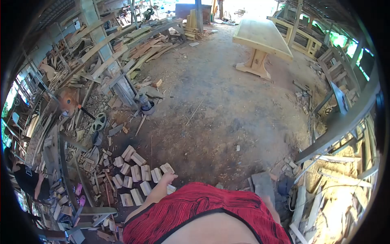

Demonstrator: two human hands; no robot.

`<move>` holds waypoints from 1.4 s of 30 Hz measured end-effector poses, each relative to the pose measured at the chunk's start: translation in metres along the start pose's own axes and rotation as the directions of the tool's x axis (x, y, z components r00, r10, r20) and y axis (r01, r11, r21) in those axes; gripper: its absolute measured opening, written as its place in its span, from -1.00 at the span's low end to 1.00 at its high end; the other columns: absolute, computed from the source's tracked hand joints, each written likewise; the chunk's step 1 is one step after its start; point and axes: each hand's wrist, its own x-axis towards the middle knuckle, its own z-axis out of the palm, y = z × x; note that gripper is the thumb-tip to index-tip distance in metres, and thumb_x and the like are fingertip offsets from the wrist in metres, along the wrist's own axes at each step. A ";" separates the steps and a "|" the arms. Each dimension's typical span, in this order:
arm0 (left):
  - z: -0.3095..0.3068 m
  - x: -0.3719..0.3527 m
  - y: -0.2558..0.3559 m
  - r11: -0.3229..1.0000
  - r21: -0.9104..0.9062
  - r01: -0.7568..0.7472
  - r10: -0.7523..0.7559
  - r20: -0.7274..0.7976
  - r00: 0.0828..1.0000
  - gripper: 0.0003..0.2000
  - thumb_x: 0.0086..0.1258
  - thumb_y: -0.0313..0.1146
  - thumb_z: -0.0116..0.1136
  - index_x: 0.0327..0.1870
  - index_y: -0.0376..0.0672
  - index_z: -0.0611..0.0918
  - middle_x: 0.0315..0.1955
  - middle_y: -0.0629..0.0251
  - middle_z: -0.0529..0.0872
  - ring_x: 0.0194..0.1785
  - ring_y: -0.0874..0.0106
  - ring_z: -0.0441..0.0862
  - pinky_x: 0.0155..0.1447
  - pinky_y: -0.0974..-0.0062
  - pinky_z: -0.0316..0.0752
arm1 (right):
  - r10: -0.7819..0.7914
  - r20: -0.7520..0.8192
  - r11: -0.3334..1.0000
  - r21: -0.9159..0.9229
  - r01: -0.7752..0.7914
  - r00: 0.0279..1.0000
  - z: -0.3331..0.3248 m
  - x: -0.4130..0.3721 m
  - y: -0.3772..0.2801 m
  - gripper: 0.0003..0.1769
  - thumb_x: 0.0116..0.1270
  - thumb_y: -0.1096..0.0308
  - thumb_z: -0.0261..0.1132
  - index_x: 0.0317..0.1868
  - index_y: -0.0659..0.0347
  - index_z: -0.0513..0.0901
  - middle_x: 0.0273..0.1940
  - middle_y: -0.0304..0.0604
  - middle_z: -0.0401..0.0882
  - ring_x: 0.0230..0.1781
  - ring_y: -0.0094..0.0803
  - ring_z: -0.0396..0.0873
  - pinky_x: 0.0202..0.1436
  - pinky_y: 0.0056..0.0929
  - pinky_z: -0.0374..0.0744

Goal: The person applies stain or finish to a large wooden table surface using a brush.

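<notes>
My left hand reaches down past the red-and-black garment to the right edge of a group of cut wooden blocks. One pale block lies right beside its fingers; whether they touch or grip it is too small to tell. Another block shows just below that hand, partly covered by my arm and the garment. On the right, a strip of my right arm or hand shows beside the garment, low by a grey slab. Its fingers are hidden.
A large wooden table stands on the dirt floor ahead. Stacked planks and a post line the left, with an orange round fan-like object. Another person in a dark shirt is at far left. Sawdust and boards lie right.
</notes>
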 end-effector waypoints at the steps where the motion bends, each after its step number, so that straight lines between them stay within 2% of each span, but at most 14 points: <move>1: -0.004 0.011 0.003 0.999 0.037 0.022 -0.022 0.007 1.000 -0.40 0.18 -0.09 0.24 0.22 -0.21 0.44 -0.21 0.08 0.67 -0.38 0.26 0.62 -0.36 0.29 0.55 | 0.057 0.016 0.969 0.241 -0.059 0.998 -0.029 0.045 0.030 -0.72 0.13 0.11 0.23 -0.22 0.02 0.72 -0.32 -0.08 0.70 -0.31 -0.15 0.69 -0.24 -0.15 0.60; 2: -0.016 0.022 0.015 0.999 0.037 0.023 -0.024 0.007 1.000 -0.40 0.18 -0.09 0.24 0.22 -0.21 0.44 -0.21 0.08 0.67 -0.38 0.26 0.62 -0.36 0.29 0.55 | 0.286 0.002 0.895 0.356 -0.268 0.958 -0.107 0.053 0.018 -0.66 0.14 0.09 0.20 -0.21 0.10 0.71 -0.29 -0.04 0.70 -0.26 -0.15 0.68 -0.20 -0.15 0.58; 3: -0.027 0.029 0.023 0.992 0.066 0.104 -0.111 0.103 0.988 -0.41 0.18 -0.08 0.25 0.21 -0.19 0.47 -0.19 0.08 0.67 -0.34 0.25 0.63 -0.32 0.27 0.56 | 0.140 -0.253 0.985 0.137 -0.107 0.957 -0.162 0.094 0.027 -0.74 0.25 0.18 0.20 -0.34 0.18 0.72 -0.58 -0.12 0.66 -0.66 -0.32 0.64 -0.47 -0.30 0.64; 4: -0.036 0.033 0.029 0.977 0.100 0.187 -0.203 0.198 0.959 -0.43 0.17 -0.08 0.25 0.19 -0.17 0.49 -0.17 0.07 0.67 -0.31 0.23 0.64 -0.27 0.26 0.58 | 0.109 -0.370 0.987 0.151 -0.056 0.923 -0.244 0.092 0.010 -0.74 0.22 0.24 0.19 -0.44 0.22 0.70 -0.59 -0.06 0.64 -0.64 -0.25 0.63 -0.44 -0.24 0.62; 5: -0.053 0.037 0.047 0.968 0.185 0.170 -0.199 0.157 0.967 -0.45 0.17 -0.09 0.25 0.15 -0.20 0.52 -0.17 0.07 0.67 -0.26 0.23 0.65 -0.25 0.26 0.57 | 0.317 -0.628 0.915 0.399 -0.056 0.711 -0.273 0.150 0.014 -0.71 0.16 0.22 0.20 -0.50 0.29 0.67 -0.59 0.04 0.61 -0.55 -0.18 0.64 -0.41 -0.15 0.59; 8: -0.122 0.113 0.081 0.952 0.306 0.019 -0.023 0.009 1.000 -0.49 0.14 -0.13 0.25 0.04 -0.31 0.58 -0.15 0.04 0.68 -0.14 0.21 0.65 -0.15 0.25 0.56 | 0.246 -0.639 0.883 0.458 0.103 0.729 -0.481 0.191 -0.052 -0.67 0.07 0.18 0.28 -0.40 0.36 0.66 -0.45 0.17 0.61 -0.32 0.05 0.61 -0.19 -0.10 0.55; 10: -0.168 0.122 0.148 0.990 -0.104 0.092 -0.112 -0.212 0.971 -0.43 0.12 -0.17 0.28 0.13 -0.33 0.52 0.01 -0.07 0.62 0.04 0.10 0.60 0.09 0.28 0.48 | 0.171 -0.736 0.856 0.440 0.270 0.656 -0.575 0.241 -0.099 -0.66 0.08 0.19 0.33 -0.31 0.35 0.65 -0.54 0.06 0.61 -0.52 -0.15 0.62 -0.45 -0.21 0.55; 14: -0.253 0.233 0.210 0.981 -0.166 -0.096 0.028 -0.372 0.928 -0.32 0.10 -0.17 0.31 0.26 -0.29 0.41 0.13 -0.09 0.53 0.20 0.10 0.50 0.22 0.32 0.40 | 0.098 -0.708 0.722 0.534 0.439 0.700 -0.708 0.308 -0.190 -0.72 0.12 0.24 0.33 -0.26 0.28 0.63 -0.61 -0.13 0.56 -0.72 -0.40 0.53 -0.70 -0.39 0.44; 21: -0.379 0.384 0.321 0.999 -0.042 -0.023 0.005 -0.376 0.927 -0.11 0.10 -0.14 0.33 0.43 -0.18 0.10 0.27 -0.13 0.36 0.34 0.06 0.33 0.37 0.27 0.25 | 0.286 -0.236 0.735 0.676 -0.055 0.929 -0.775 0.403 -0.224 -0.76 0.18 0.28 0.33 -0.22 0.25 0.58 -0.57 -0.10 0.58 -0.66 -0.29 0.62 -0.68 -0.31 0.54; 25: -0.435 0.446 0.425 0.992 -0.024 -0.123 0.099 -0.456 0.884 -0.05 0.10 -0.13 0.35 0.46 -0.14 0.01 0.35 -0.19 0.17 0.42 0.00 0.15 0.44 0.22 0.13 | 0.106 -0.244 0.867 0.497 0.031 0.964 -0.753 0.475 -0.173 -0.69 0.11 0.24 0.38 -0.30 0.36 0.63 -0.51 0.07 0.63 -0.63 -0.15 0.64 -0.59 -0.22 0.58; 27: -0.451 0.484 0.467 0.985 -0.033 -0.169 0.132 -0.487 0.863 -0.05 0.09 -0.12 0.35 0.46 -0.12 0.00 0.36 -0.20 0.15 0.42 -0.01 0.13 0.44 0.22 0.10 | 0.389 0.025 0.666 0.683 -0.300 0.921 -0.756 0.493 -0.170 -0.66 0.09 0.25 0.40 -0.26 0.38 0.63 -0.51 0.10 0.62 -0.64 -0.14 0.64 -0.59 -0.21 0.58; 31: -0.486 0.569 0.550 0.986 0.007 -0.167 0.146 -0.522 0.840 -0.02 0.09 -0.12 0.37 0.47 -0.07 -0.03 0.39 -0.18 0.08 0.44 -0.01 0.10 0.46 0.20 0.07 | 0.485 0.111 0.514 0.766 -0.386 0.867 -0.780 0.546 -0.160 -0.65 0.17 0.28 0.36 -0.24 0.48 0.58 -0.45 0.13 0.59 -0.58 -0.10 0.63 -0.57 -0.11 0.58; 37: -0.523 0.718 0.592 0.997 -0.036 -0.068 0.043 -0.468 0.883 0.03 0.06 -0.11 0.39 0.49 -0.04 -0.09 0.41 -0.09 0.07 0.45 0.02 0.07 0.47 0.21 0.05 | 0.380 0.172 0.489 0.797 -0.355 0.909 -0.902 0.697 -0.181 -0.68 0.18 0.24 0.36 -0.34 0.39 0.56 -0.48 0.06 0.58 -0.59 -0.11 0.62 -0.57 -0.05 0.56; 42: -0.525 0.822 0.526 0.782 -0.585 -0.214 -0.129 -0.489 0.863 -0.13 -0.12 -0.34 0.42 0.34 -0.15 0.26 0.19 -0.03 0.43 0.23 0.16 0.42 0.28 0.28 0.35 | 0.255 -0.157 0.687 0.724 -0.065 0.954 -1.096 0.818 -0.241 -0.62 0.13 0.17 0.38 -0.22 0.33 0.63 -0.49 0.01 0.62 -0.62 -0.25 0.63 -0.60 -0.23 0.56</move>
